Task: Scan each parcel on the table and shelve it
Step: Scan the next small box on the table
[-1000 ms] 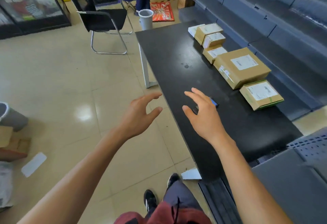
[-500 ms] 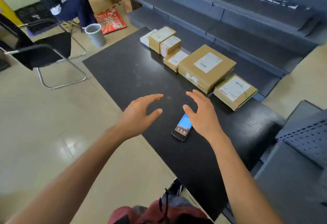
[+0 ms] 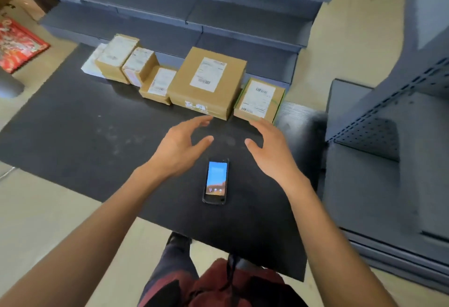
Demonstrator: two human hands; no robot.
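Your left hand (image 3: 178,151) and right hand (image 3: 272,153) hover with fingers spread, holding nothing. The scanner (image 3: 215,181) lies between your wrists; 6 parcels (image 3: 206,82) sit just beyond your fingertips. Grip the scanner first, screen up.

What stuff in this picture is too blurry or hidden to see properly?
- Writing on the parcel labels, such as on the big box: blurred and too small in the head view.
- Icons on the scanner screen: too small to read.
- The white parcel at the far left: mostly hidden behind a brown box.
- The table legs: hidden under its top.
- The red mat: cut off by the left edge.
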